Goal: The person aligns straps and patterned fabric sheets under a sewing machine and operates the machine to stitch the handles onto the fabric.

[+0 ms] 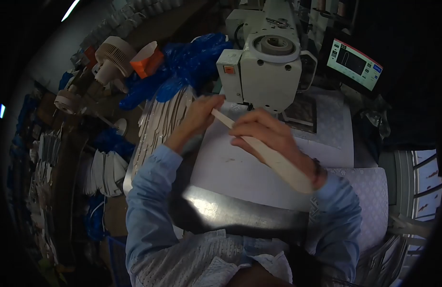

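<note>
A long pale flat strip (289,171), narrow at one end and wider at the other, is held slantwise in front of the sewing machine (266,79). My left hand (201,115) pinches its narrow end, left of the machine head. Farther along, my right hand (268,136) is closed over the strip, and the wide end hangs out below the wrist. What the strip is made of cannot be made out. Beneath both hands lies a white sheet (245,167) on the worktable. Beside my left forearm lie several similar pale strips (166,117) in a row.
A lit control screen (354,64) stands at the right. Blue plastic bags (182,62), an orange container (147,60) and a fan (113,55) are at the upper left. A patterned sheet (359,191) lies right, a metal table edge (235,208) in front, stacked pieces (106,172) left.
</note>
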### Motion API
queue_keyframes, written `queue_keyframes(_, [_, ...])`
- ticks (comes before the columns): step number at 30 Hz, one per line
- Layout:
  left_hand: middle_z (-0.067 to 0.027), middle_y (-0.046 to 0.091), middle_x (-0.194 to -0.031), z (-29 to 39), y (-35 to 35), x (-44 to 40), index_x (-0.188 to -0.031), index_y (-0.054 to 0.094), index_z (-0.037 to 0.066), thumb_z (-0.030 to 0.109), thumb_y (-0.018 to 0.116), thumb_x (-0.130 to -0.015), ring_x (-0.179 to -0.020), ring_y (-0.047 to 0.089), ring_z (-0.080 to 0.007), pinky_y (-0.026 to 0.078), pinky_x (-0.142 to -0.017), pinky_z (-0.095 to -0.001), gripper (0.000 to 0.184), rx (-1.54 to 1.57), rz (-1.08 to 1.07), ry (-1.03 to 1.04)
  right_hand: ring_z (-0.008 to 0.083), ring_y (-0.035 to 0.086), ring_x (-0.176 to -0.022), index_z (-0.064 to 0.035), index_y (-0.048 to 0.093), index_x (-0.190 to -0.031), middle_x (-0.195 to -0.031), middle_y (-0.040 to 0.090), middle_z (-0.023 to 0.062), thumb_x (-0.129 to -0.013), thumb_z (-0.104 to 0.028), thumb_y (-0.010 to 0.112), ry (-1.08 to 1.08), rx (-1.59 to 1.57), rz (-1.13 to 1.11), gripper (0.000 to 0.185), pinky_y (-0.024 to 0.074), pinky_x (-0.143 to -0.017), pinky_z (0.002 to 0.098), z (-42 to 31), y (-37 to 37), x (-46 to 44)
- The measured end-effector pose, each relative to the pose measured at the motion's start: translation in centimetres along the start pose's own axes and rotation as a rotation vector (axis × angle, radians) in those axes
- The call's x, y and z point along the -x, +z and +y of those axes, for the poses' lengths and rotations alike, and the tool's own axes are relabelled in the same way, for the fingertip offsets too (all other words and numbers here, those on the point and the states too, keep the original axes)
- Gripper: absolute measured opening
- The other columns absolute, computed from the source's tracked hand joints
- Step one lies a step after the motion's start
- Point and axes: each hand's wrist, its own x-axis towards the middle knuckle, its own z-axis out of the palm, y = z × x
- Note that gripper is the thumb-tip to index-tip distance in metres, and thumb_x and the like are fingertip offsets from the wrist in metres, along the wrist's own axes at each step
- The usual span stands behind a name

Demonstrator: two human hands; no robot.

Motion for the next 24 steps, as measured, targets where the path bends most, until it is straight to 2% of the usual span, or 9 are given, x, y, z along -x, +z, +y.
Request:
queue_keyframes(2, [-0.0143,0.07,-0.094,6.7,-3.1,0.1,-0.121,0.061,0.01,0.012,0.064,-0.088,-0.083,0.068,-0.0319,0.053,-0.071,-0.0417,0.033,0.217,-0.129,0.038,0.0172,0.065,-0.085,-0.0018,0.068,-0.1,-0.09,0.068,0.0088,-0.087,-0.011,0.072,0.108,0.004,-0.032,0.017,0.0513,-0.067,0.0283,-3.4,-4.9,0.3])
queue_keyframes(7, [-0.0119,0.068,-0.076,16.4,-7.1,0.2,-0.115,0.065,0.008,0.016,0.065,-0.091,-0.063,0.068,-0.028,0.052,-0.06,-0.0378,0.025,0.29,-0.261,0.185,0.0122,0.063,-0.073,-0.0024,0.071,-0.097,-0.084,0.071,0.0069,-0.086,-0.007,0.073,0.255,-0.132,0.116,0.012,0.047,-0.057,0.024,-7.8,-10.1,3.0])
queue_keyframes(9, [-0.0136,0.069,-0.078,18.1,-7.6,-1.0,-0.115,0.065,0.008,0.021,0.061,-0.094,-0.064,0.068,-0.0297,0.053,-0.061,-0.0392,0.025,0.339,-0.359,0.214,0.0114,0.063,-0.073,-0.0021,0.071,-0.097,-0.084,0.071,0.0069,-0.086,-0.006,0.072,0.322,-0.176,0.211,0.012,0.0459,-0.056,0.023,-8.9,-10.3,3.5])
queue_keyframes(11, [-0.0153,0.071,-0.081,19.7,-7.0,-2.4,-0.116,0.064,0.008,0.026,0.056,-0.097,-0.066,0.068,-0.0314,0.053,-0.061,-0.0405,0.027,0.384,-0.45,0.249,0.0115,0.063,-0.069,-0.0014,0.071,-0.101,-0.086,0.07,0.0079,-0.087,-0.006,0.071,0.168,0.054,0.104,0.014,0.0459,-0.054,0.0236,-8.5,-9.6,3.4])
queue_keyframes(14, [-0.0147,0.069,-0.075,21.4,-5.5,-4.2,-0.112,0.066,0.005,0.03,0.055,-0.099,-0.062,0.067,-0.0285,0.05,-0.058,-0.0385,0.03,0.589,-0.569,0.26,0.0103,0.062,-0.066,-0.0002,0.071,-0.105,-0.088,0.068,0.0072,-0.089,-0.006,0.07,0.255,0.127,0.017,0.018,0.0464,-0.054,0.0228,-8.2,-9.0,4.8])
queue_keyframes(17, [-0.0061,0.059,-0.061,22.2,-3.9,-5.7,-0.112,0.068,0.005,0.035,0.054,-0.1,-0.051,0.056,-0.0183,0.044,-0.052,-0.0337,0.035,0.76,-0.707,0.094,0.0072,0.058,-0.061,0.0042,0.068,-0.108,-0.076,0.063,0.0036,-0.093,-0.014,0.066,0.478,-0.044,0.203,0.024,0.0444,-0.052,0.0176,-9.0,-11.3,5.1])
queue_keyframes(19, [0.0043,0.042,-0.056,22.7,-3.1,-6.3,-0.115,0.067,0.003,0.036,0.052,-0.102,-0.047,0.04,-0.0074,0.034,-0.047,-0.0269,0.038,1.097,-0.944,-0.061,0.0056,0.059,-0.063,0.0029,0.067,-0.108,-0.078,0.064,0.003,-0.097,-0.016,0.062,0.529,-0.03,0.339,0.022,0.045,-0.052,0.0175,-9.1,-14.3,5.2])
queue_keyframes(21, [0.0068,0.036,-0.057,23.2,-2.0,-5.7,-0.118,0.065,0.002,0.035,0.05,-0.104,-0.046,0.034,-0.0053,0.029,-0.045,-0.0244,0.039,1.262,-1.05,-0.109,0.0061,0.06,-0.064,0.002,0.065,-0.109,-0.08,0.065,0.0042,-0.099,-0.018,0.059,0.47,0.029,0.47,0.022,0.0467,-0.054,0.0179,-8.6,-16.4,5.2])
queue_keyframes(24, [0.0087,0.031,-0.057,23.9,-1.3,-5.0,-0.123,0.06,-0.004,0.028,0.046,-0.105,-0.046,0.027,-0.0027,0.023,-0.044,-0.0214,0.039,1.501,-1.231,-0.236,0.0066,0.061,-0.065,0.0011,0.063,-0.108,-0.079,0.065,0.0044,-0.099,-0.017,0.06,0.537,-0.035,0.423,0.02,0.0479,-0.056,0.0188,-7.5,-16.3,5.6])
